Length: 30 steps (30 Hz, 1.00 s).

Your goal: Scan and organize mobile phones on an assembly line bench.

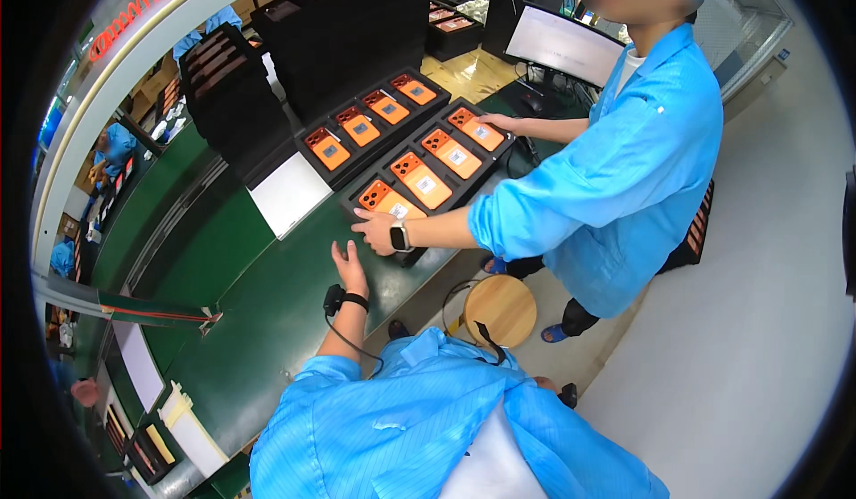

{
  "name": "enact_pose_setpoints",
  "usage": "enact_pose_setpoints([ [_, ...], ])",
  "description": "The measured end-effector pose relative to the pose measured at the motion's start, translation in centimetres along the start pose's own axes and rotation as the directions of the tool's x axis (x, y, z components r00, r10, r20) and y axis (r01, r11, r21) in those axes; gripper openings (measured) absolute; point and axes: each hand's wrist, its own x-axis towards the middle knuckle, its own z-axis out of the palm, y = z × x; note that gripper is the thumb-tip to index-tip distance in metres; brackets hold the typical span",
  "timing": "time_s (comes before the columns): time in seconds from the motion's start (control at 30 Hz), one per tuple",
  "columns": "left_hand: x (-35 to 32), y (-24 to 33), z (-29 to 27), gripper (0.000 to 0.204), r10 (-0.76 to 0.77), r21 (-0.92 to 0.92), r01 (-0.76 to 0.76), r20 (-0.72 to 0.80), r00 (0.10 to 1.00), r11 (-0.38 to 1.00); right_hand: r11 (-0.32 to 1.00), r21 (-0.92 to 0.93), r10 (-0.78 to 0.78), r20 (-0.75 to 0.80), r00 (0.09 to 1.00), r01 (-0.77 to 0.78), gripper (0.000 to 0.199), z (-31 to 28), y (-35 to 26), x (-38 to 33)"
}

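Note:
My left hand (347,263) lies flat on the green work table (241,321) with its fingers apart, and a black corded strap is around the wrist. It is just short of the near corner of a black tray (406,254) holding orange phones (421,179). A co-worker's hand (378,231) with a wristwatch presses on that same corner, and their other hand (501,123) rests on the tray's far end. Of my right hand (546,383), only a sliver shows by my hip, next to a small black object (568,395). Its fingers are hidden.
A second black tray of orange phones (361,130) lies behind the first, and a white sheet (288,194) lies to its left. Tall stacks of black trays (348,35) stand further back. A monitor (562,46) is at the table's far end, and a round wooden stool (501,308) stands beside the co-worker in a blue coat.

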Motion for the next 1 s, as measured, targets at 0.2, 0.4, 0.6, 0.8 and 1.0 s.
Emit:
enact_pose_setpoints([
  [0.2,4.8,6.3,0.3,0.051,0.285,0.083,-0.29,0.062,0.956,0.953,0.997,0.022,0.068,0.033,0.997,-0.069,0.048,2.0,-0.5,3.7],
  [0.4,4.4,6.7,-1.7,0.048,0.359,0.127,-0.43,0.372,0.856,0.894,0.985,-0.087,-0.14,0.094,0.986,0.148,0.042,3.1,-3.4,8.4],
  [0.6,0.6,-1.5,-5.9,0.055,0.086,0.227,-0.189,0.398,0.913,0.955,0.98,-0.149,-0.118,0.087,0.989,0.13,0.043,2.3,-14.7,7.7],
  [0.8,-0.8,-6.6,-5.5,0.057,-0.02,0.114,-0.036,0.46,0.888,0.993,0.96,-0.183,-0.181,0.171,0.969,0.212,0.033,-1.8,-18.9,9.0],
  [1.0,2.9,-6.2,-5.2,0.052,0.017,-0.024,-0.009,0.351,0.936,1.0,0.977,-0.099,-0.141,0.358,0.923,0.187,0.024,-10.7,-22.7,12.0],
])
